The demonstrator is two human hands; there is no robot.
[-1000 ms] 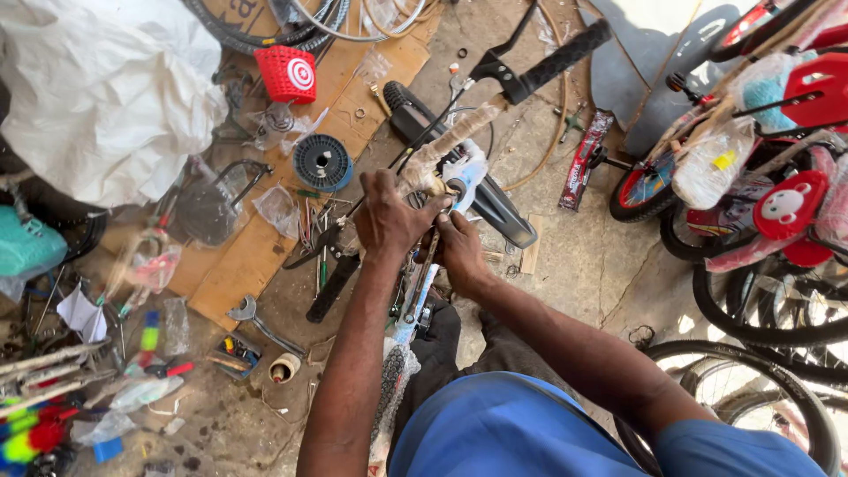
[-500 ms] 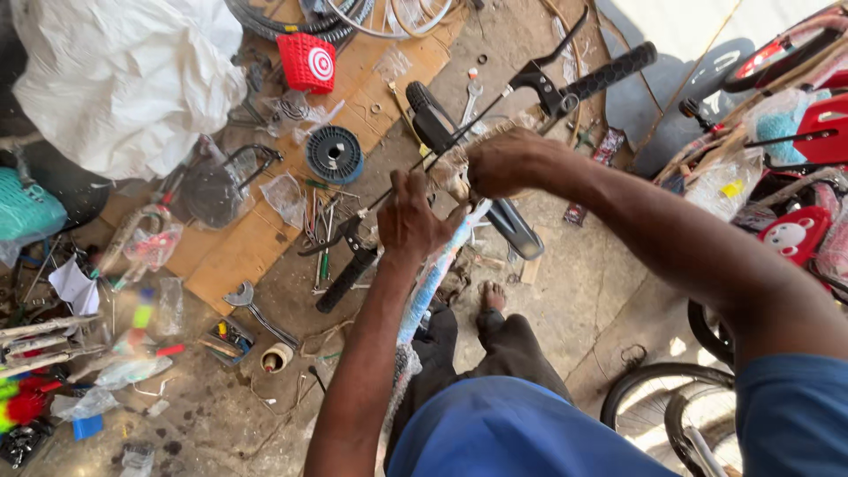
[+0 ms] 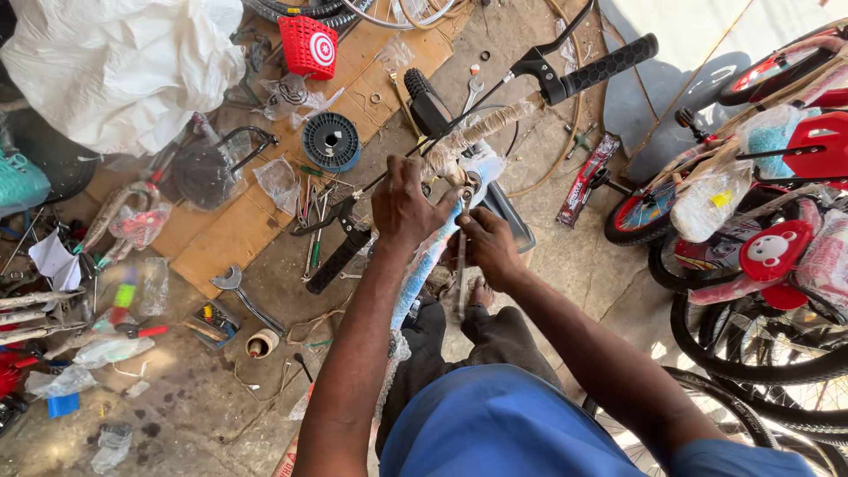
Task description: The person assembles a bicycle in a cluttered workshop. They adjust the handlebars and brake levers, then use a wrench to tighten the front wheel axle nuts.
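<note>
Both hands meet at the handlebar stem (image 3: 464, 190) of a small wrapped bicycle, centre of the scene. The left hand (image 3: 405, 205) is closed over the stem top; the right hand (image 3: 486, 247) pinches just beside it (what its fingertips grip is hidden). The handlebar (image 3: 565, 79) already carries grip and brake lever, but protective wrap remains, and spanners (image 3: 243, 296) lie near left.

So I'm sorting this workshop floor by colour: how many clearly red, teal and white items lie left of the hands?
Red: 1, the red basket
Teal: 1, the teal basket
White: 1, the white plastic sheet
Total: 3
The left hand and right hand both grip the wrapped bicycle stem.
</note>
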